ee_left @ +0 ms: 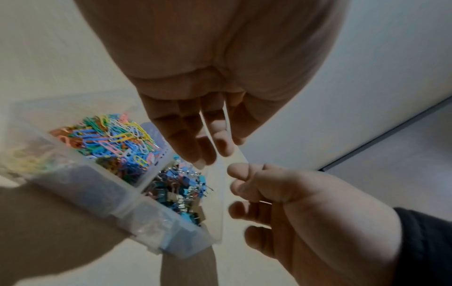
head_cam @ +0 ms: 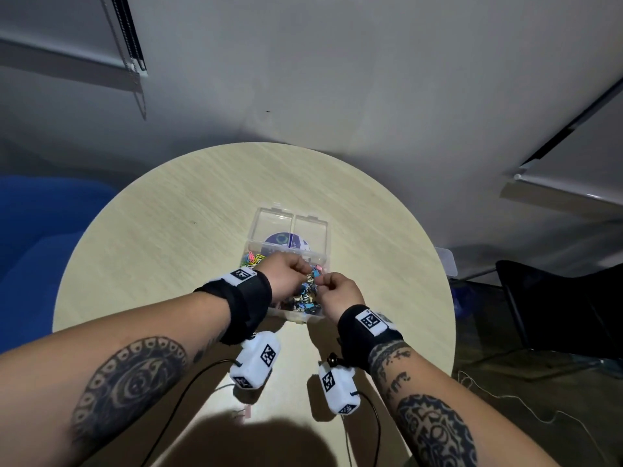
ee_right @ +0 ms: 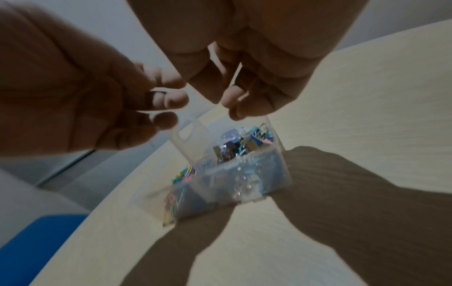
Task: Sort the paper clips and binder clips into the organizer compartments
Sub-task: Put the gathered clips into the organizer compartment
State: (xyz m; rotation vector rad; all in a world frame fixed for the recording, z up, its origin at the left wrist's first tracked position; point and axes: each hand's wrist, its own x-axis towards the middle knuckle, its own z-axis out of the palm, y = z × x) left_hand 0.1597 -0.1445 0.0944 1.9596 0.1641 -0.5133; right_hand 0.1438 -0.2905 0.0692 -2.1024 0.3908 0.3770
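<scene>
A clear organizer [head_cam: 296, 319] stands open on the round table. Its left compartment holds coloured paper clips [head_cam: 251, 261] [ee_left: 115, 139] [ee_right: 186, 174]. The right one holds binder clips [head_cam: 303, 302] [ee_left: 181, 190] [ee_right: 242, 142]. Both hands hover close together over the binder clip side. My left hand [head_cam: 301, 266] [ee_left: 215, 152] [ee_right: 171, 96] has curled fingers, and nothing shows between them. My right hand [head_cam: 325, 281] [ee_left: 237, 178] [ee_right: 227, 104] presses thumb against forefinger. Whether it pinches a clip is unclear.
The organizer's lid [head_cam: 259, 224], with a round blue label, lies open toward the far side. A small pink clip [head_cam: 247, 412] lies near the table's [head_cam: 161, 230] front edge, beside trailing cables [head_cam: 188, 382]. A blue seat [head_cam: 33, 237] is left, a black chair [head_cam: 556, 298] right.
</scene>
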